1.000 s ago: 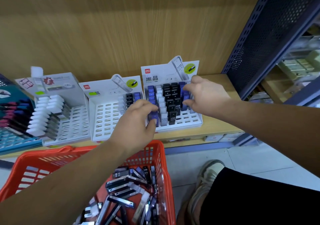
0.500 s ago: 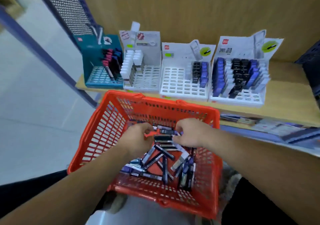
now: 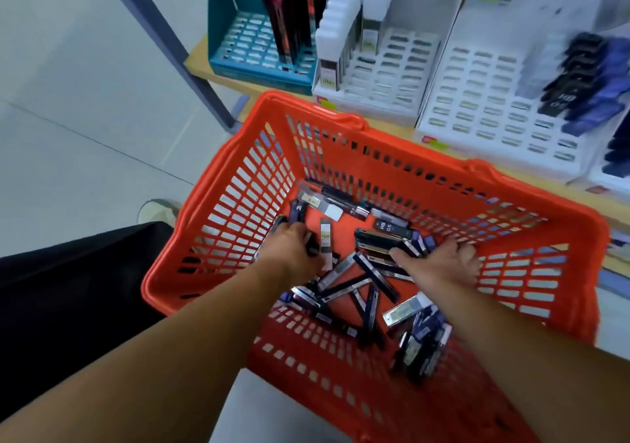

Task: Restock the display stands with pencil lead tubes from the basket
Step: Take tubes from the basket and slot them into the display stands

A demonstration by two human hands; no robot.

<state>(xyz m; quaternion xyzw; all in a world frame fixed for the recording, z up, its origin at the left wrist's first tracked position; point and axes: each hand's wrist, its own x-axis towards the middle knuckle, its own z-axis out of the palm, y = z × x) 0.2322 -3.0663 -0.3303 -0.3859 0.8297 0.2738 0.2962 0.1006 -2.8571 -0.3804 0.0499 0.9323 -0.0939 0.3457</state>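
Pencil lead tubes (image 3: 358,282): lying loose in the orange basket (image 3: 238,204), most labels blurring; one is showing "HB 0.5".
Left hand (image 3: 293,250): curling round dark tubes, fingertips hiding.
Right hand (image 3: 443,267): lying spread over the pile, gripping nothing.
Display stands (image 3: 477,102): standing just behind the basket, tops cut off, print smearing.

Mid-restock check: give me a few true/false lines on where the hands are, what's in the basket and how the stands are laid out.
1. The left hand and right hand are both inside the orange basket. True.
2. The basket is empty. False: many lead tubes lie loose on its floor.
3. The teal stand sits left of the white stands. True.
4. The right hand is slotting a tube into a stand. False: it lies spread over tubes in the basket.
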